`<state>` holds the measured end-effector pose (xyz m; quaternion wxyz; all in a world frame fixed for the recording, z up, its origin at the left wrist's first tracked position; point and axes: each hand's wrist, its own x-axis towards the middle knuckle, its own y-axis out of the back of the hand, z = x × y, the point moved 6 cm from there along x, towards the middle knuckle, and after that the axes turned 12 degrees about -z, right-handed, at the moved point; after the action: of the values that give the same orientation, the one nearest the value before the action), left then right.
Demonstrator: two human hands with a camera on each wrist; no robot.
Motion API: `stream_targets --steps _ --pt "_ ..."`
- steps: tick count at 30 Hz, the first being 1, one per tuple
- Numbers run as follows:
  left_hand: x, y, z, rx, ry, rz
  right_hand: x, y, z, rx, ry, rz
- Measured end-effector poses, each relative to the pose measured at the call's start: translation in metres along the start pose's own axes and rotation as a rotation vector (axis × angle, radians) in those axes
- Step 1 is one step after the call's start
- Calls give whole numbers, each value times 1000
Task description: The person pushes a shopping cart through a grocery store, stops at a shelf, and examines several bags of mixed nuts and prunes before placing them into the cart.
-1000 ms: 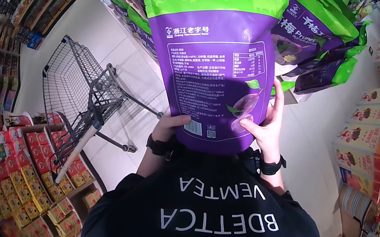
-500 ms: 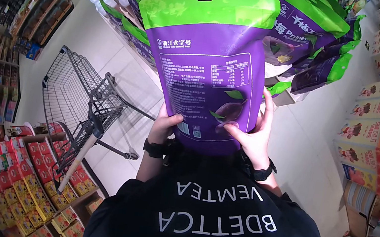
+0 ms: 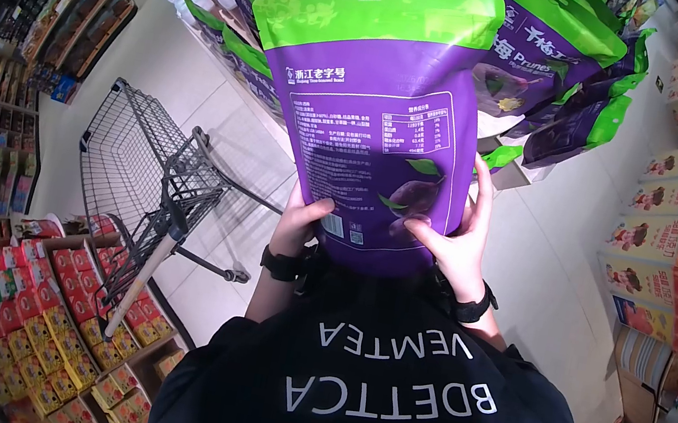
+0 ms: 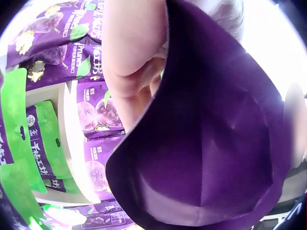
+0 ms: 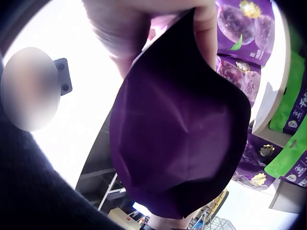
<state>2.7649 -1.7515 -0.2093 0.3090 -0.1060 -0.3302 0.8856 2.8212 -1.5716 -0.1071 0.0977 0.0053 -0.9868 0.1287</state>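
A large purple pouch of prunes (image 3: 365, 162) with a green top band is held up before the chest, its printed back towards the head camera. My left hand (image 3: 299, 218) grips its lower left side, thumb on the front beside the barcode. On the lower right side my right hand (image 3: 462, 239) holds it, thumb across the printed plum and a finger stretched up the edge. In the left wrist view the pouch's dark bottom (image 4: 201, 143) fills the middle, below my curled fingers. The right wrist view shows that same folded bottom (image 5: 177, 139).
More prune pouches (image 3: 545, 49) stand on a white display right behind the held one. A shopping cart (image 3: 153, 171) is on the floor to the left. Stacked red and yellow boxes (image 3: 55, 325) lie at lower left, pink and yellow cartons (image 3: 659, 229) at right.
The pouch has dropped slightly in the head view and shows more of the display behind it. My right thumb has shifted left across its front. Both hands keep hold of it.
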Motion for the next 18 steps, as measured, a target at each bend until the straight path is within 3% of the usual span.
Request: stream_targets --steps 5,7,13,18 --pt "0 0 -1 2 0 -2 2 -1 -1 104 -39 -12" --pt "-1 -1 -1 1 3 1 -1 7 2 -79 -10 6" --pt "-2 -1 -1 3 3 10 1 2 -5 52 -60 7" --pt "-2 2 -2 14 4 -14 1 3 -2 -27 -24 6"
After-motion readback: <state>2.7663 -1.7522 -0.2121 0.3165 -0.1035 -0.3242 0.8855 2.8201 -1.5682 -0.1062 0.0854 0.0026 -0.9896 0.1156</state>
